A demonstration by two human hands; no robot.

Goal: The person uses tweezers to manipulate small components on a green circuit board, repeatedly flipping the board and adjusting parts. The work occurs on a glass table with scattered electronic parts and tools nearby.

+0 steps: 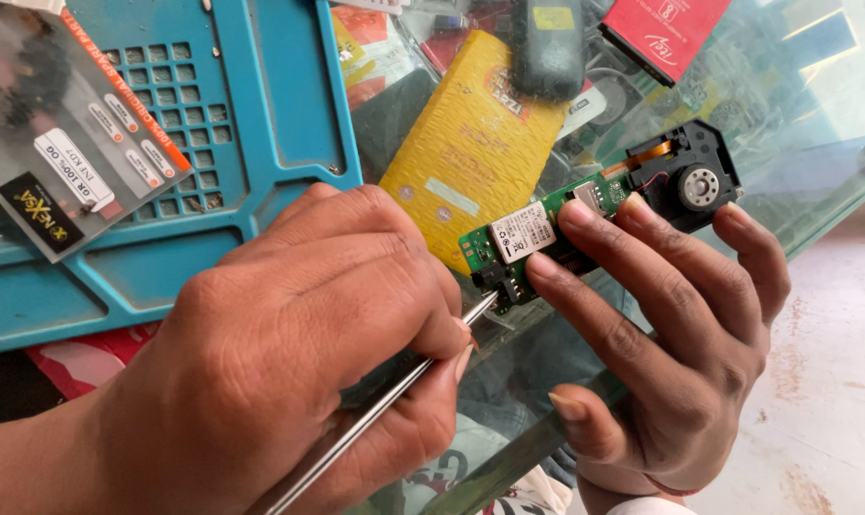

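Your right hand (680, 353) closes around the green circuit board (537, 234), raised just off the glass bench's (814, 143) edge for access, while your left hand (289, 381) pinches the metal tool (375, 415), tip at the board's end connector.

Glass countertop (814, 162) w/ daylight reflections; pale stained floor (823, 401) at right, below counter edge

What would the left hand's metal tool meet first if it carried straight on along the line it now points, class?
Probably the black connector at the near end of the green circuit board, held by the right hand. The left hand aims the tool's tip there; whether they touch is unclear.
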